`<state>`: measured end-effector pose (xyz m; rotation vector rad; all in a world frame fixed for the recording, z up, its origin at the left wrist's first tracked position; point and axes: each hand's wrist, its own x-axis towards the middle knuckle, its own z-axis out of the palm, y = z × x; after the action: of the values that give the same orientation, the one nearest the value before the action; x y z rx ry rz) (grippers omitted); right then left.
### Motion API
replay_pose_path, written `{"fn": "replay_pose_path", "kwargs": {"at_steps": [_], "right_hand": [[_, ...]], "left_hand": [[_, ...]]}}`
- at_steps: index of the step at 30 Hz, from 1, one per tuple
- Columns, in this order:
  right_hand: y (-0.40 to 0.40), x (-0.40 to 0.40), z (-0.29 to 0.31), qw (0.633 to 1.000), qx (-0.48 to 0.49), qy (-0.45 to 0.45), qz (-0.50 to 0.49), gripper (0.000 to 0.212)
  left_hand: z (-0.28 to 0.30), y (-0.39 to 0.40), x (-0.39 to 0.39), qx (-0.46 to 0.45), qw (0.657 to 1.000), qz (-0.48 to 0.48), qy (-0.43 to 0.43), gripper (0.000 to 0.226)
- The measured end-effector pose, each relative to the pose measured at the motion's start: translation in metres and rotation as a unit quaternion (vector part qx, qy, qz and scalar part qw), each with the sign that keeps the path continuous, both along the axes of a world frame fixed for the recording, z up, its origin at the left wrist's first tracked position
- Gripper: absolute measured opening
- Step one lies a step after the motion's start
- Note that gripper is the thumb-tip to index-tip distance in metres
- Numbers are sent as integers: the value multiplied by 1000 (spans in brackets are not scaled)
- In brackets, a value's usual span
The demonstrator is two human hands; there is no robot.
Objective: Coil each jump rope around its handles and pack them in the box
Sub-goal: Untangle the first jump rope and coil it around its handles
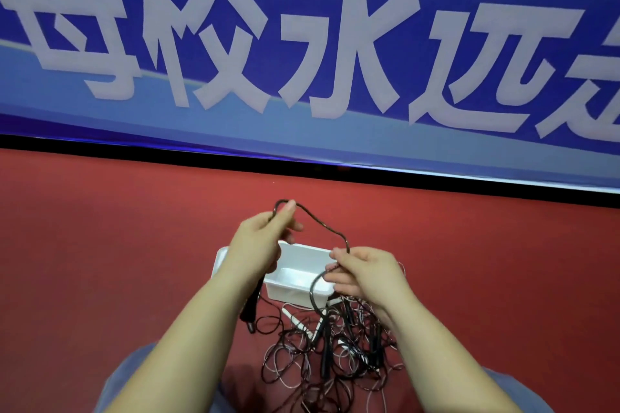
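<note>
1. Knees in blue-grey trousers (134, 379), mine, at the bottom edge, nearest the camera.
2. Tangled heap of jump ropes (335, 349): thin black and white cords with black handles among them, lying on the red floor (100, 245) between my knees and just on the near side of the box.
3. White plastic box (295, 275): open-topped, on the floor beyond the heap, below my hands.
4. Left hand (258, 241): fingers clamped on a black rope (322, 223), which loops out past my fingertips; a black handle (250, 310) hangs below my wrist.
5. Right hand (365, 273): fingers pinched together on the same rope, over the right end of the box; the cord arcs between both hands, then drops to the heap.
6. Blue banner (302, 43) with large white characters, behind the floor.
</note>
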<state>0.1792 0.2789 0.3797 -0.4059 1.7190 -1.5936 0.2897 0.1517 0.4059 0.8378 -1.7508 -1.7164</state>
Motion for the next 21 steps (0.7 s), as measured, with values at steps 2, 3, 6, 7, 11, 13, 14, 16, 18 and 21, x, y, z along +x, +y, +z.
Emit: {"fn": "replay_pose_path", "kwargs": {"at_steps": [2,3,6,7,11,13,14,16,18,21], "right_hand": [[-7,4,9,997,-38,-67,-10,15],[-11,4,11,994,-53,-89,-17,17],[-18,-3,18,992,-78,-93,-45,23],[-19,-7,19,992,-77,-80,-52,22],[-23,-27,27,996,-57,-37,-62,16],[-25,-40,33,995,-59,-23,-75,15],[-25,-47,35,994,-65,-21,-88,15],[-24,-55,36,991,-76,-27,-106,16],[-20,-54,29,989,-90,-66,-100,19],[-9,-27,-1,986,-66,-150,-14,25]], "left_hand": [[-19,11,0,21,998,-23,-52,42],[-26,15,0,28,995,-41,-81,45],[-37,22,0,100,987,-98,-84,52],[-40,24,0,130,983,-114,-63,51],[-50,28,5,157,975,-159,-22,36],[-56,28,7,136,977,-165,-24,29],[-58,28,8,111,980,-160,-35,28],[-59,28,10,61,987,-140,-51,24],[-58,30,10,75,991,-109,-20,20],[-51,31,5,161,985,-53,37,23]]}}
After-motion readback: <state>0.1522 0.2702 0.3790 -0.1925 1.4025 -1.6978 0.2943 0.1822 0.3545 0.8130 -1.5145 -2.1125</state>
